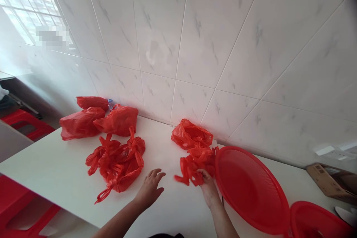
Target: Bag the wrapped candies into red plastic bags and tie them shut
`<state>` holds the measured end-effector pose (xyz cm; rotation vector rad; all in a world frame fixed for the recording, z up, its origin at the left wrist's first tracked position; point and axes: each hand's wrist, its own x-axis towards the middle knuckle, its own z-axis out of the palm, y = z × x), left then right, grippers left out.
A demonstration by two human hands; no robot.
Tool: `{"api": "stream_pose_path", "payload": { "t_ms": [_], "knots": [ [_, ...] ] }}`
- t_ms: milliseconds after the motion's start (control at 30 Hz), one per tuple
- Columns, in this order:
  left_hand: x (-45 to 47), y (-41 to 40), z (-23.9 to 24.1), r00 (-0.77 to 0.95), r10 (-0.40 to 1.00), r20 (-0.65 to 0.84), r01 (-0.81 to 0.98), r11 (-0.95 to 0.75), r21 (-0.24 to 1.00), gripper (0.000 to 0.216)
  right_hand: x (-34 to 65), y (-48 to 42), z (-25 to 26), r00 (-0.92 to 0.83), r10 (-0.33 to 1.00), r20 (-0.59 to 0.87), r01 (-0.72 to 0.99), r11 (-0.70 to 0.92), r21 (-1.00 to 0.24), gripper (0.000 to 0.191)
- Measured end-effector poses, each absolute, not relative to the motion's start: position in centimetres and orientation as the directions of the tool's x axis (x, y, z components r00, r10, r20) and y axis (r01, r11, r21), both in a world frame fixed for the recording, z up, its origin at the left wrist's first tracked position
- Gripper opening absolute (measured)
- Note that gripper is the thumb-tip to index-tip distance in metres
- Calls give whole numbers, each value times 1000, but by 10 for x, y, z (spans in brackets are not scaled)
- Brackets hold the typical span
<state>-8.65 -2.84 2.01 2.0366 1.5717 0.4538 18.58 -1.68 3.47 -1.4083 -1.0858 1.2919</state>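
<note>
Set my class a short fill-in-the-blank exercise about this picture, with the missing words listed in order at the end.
1. The plastic bag in the right hand is coloured ____.
2. The left hand is holding ____.
3. In the picture, the large basket lies to the ____ of that bag.
4. The tabletop is coloured ____.

Missing words: red; nothing; right; white.
</note>
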Motion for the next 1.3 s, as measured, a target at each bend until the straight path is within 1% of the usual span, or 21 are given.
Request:
{"api": "stream_pose_path", "payload": {
  "t_ms": [67,167,233,300,333,367,433,467,500,567,633,700,767,833,900,967,1033,1100,1133,1200,1300],
  "knots": [
    [-80,-26,25,274,957,-92,689,-128,713,59,192,-20,48,72,976,-206,-41,-204,-978,20],
    [-71,-27,40,266,947,-181,515,20,857,69,189,-33,57,82,972,-219,-53,-216,-975,19],
    [-64,-30,51,338,913,-230,370,96,924,84,179,-44,57,68,971,-229,-49,-227,-973,16],
    [-55,-33,60,437,879,-192,229,98,968,97,166,-55,52,43,967,-250,-52,-247,-968,13],
    [-50,-34,63,457,874,-165,191,85,978,93,160,-61,48,24,966,-257,-51,-256,-965,12],
    [-45,-34,65,450,879,-156,183,80,980,78,156,-66,43,3,965,-261,-47,-261,-964,10],
    [-37,-32,67,375,906,-197,214,122,969,32,154,-74,33,-8,960,-280,-52,-280,-959,9],
    [-35,-30,67,316,920,-230,227,162,960,17,157,-78,28,9,953,-303,-87,-301,-950,11],
    [-34,-28,66,259,931,-257,225,201,953,13,163,-81,24,42,940,-338,-151,-328,-932,12],
    [-36,-23,66,179,944,-276,197,241,950,12,181,-86,17,129,892,-433,-320,-376,-869,19],
    [-41,-18,68,135,952,-276,186,249,950,11,201,-90,14,217,832,-511,-433,-387,-814,31],
    [-45,-16,70,109,953,-282,185,259,948,13,216,-92,13,302,777,-552,-449,-395,-801,39],
    [-48,-16,72,73,955,-289,171,273,947,16,221,-96,14,382,733,-563,-417,-407,-813,37],
    [-49,-18,73,38,954,-296,126,289,949,17,214,-100,16,406,725,-557,-358,-435,-826,32],
    [-46,-21,73,25,953,-303,59,301,952,16,198,-104,19,304,775,-553,-310,-469,-827,33],
    [-41,-27,72,63,951,-301,6,301,953,13,178,-106,25,123,818,-562,-298,-510,-807,39],
    [-35,-34,73,149,944,-296,-20,302,953,11,159,-104,32,-15,818,-575,-333,-547,-769,50],
    [-30,-41,76,252,923,-289,-12,302,953,14,146,-96,39,-97,806,-584,-402,-568,-718,57],
    [-29,-45,77,304,909,-284,14,294,956,17,142,-91,42,-127,804,-581,-444,-570,-691,55],
    [-30,-50,81,403,876,-266,125,235,964,20,139,-80,45,-150,818,-556,-522,-543,-658,47],
    [-42,-53,83,501,831,-242,370,47,928,16,143,-69,50,-46,870,-491,-601,-417,-682,39]
  ]
}}
